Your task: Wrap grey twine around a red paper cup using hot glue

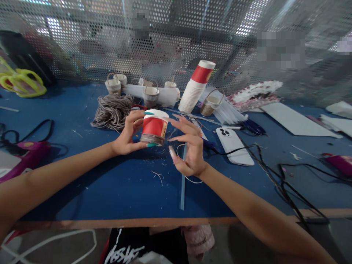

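A red and white paper cup [154, 126] is in my left hand [131, 134], gripped between thumb and fingers above the blue table. Several turns of grey-brown cord [152, 139] wrap round the cup's lower end. My right hand [189, 146] is just to the right of the cup, its fingers and thumb apart; a thin strand seems to run near its fingertips, but I cannot tell whether it touches them. Behind my left hand lies a coil of the same cord [113, 111]. A translucent glue stick [183, 190] lies below my right hand.
A tilted stack of paper cups [192, 91] stands at the back, with small cord-wrapped baskets [151, 96] around it. To the right are a white phone [235, 146] and black cables [264, 163]. A purple glue gun [30, 157] lies left, near yellow-handled scissors [27, 83].
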Demonstrator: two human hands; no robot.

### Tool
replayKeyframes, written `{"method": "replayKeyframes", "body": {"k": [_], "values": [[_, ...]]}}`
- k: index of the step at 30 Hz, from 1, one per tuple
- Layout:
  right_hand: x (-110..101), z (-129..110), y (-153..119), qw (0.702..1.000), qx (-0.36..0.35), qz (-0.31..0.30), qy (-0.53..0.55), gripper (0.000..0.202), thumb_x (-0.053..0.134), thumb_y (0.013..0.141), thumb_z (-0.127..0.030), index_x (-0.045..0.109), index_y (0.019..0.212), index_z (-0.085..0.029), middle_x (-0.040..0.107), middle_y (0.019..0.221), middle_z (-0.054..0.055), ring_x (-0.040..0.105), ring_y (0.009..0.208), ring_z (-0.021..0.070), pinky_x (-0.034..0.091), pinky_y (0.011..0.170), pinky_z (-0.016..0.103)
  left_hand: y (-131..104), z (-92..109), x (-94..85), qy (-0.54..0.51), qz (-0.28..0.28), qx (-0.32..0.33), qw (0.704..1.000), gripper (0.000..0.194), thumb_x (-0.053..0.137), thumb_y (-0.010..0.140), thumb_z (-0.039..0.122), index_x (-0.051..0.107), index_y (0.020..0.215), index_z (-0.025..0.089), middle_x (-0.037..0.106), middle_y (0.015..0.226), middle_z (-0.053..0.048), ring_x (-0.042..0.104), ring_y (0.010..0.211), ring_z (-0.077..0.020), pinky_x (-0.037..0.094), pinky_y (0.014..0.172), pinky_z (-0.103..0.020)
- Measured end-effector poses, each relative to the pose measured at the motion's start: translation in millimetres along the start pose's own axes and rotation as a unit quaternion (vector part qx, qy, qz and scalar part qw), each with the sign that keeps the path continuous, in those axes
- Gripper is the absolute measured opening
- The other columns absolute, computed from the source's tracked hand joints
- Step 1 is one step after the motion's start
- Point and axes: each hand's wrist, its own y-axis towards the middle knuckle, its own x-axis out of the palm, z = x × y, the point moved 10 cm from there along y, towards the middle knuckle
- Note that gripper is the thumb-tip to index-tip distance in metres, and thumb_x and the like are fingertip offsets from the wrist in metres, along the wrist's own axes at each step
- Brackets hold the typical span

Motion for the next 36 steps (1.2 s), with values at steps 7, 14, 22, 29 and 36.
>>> {"method": "replayKeyframes", "body": {"k": [7,14,22,29,36], "values": [[3.8,-26.1,-3.1,0.991,-0.095,-0.031,-0.094,0.03,0.056,0.072,-0.017,0.053,0.101,-0.026,0.078,0.111,0.003,0.067,0.113,0.0256,0.042,0.112,0.062,-2.3,-3.7,2.8,-0.023,-0.009,-0.024,0.999,0.083,0.081,0.077,0.04,0.032,0.145,0.038,0.036,0.146,-0.008,0.056,0.124,-0.0264,0.054,0.105,-0.049],[-1.0,-28.2,-0.9,0.991,-0.092,-0.005,-0.096,0.03,0.055,0.072,-0.017,0.055,0.101,-0.024,0.078,0.113,0.006,0.066,0.117,0.0241,0.04,0.115,0.058,-3.3,-5.2,0.3,-0.014,-0.009,-0.024,1.0,0.084,0.081,0.077,0.041,0.032,0.145,0.04,0.036,0.148,-0.007,0.05,0.133,-0.0287,0.051,0.108,-0.049],[-3.3,-26.4,-1.0,0.992,-0.084,-0.002,-0.098,0.021,0.05,0.077,-0.022,0.055,0.097,-0.026,0.078,0.108,0.002,0.069,0.106,0.024,0.043,0.112,0.06,-1.6,-2.8,-1.0,-0.018,0.01,-0.018,1.0,0.081,0.08,0.078,0.039,0.033,0.144,0.038,0.037,0.145,-0.006,0.053,0.129,-0.025,0.053,0.105,-0.043],[-9.1,-21.8,-5.4,0.992,-0.086,0.044,-0.08,0.035,0.057,0.071,-0.021,0.056,0.105,-0.03,0.076,0.108,0.0,0.069,0.098,0.0247,0.042,0.113,0.062,-1.8,-3.6,-3.2,-0.011,0.015,-0.017,1.0,0.081,0.081,0.076,0.042,0.035,0.142,0.036,0.039,0.143,-0.007,0.053,0.127,-0.0266,0.054,0.103,-0.044],[1.5,-21.9,-0.2,0.993,-0.07,-0.036,-0.089,0.035,0.052,0.07,-0.02,0.053,0.104,-0.029,0.078,0.114,0.0,0.062,0.122,0.0298,0.032,0.115,0.07,-3.0,-8.6,-4.0,-0.023,0.026,-0.035,0.999,0.079,0.08,0.076,0.046,0.035,0.14,0.034,0.039,0.144,-0.008,0.049,0.132,-0.029,0.054,0.103,-0.046]]}}
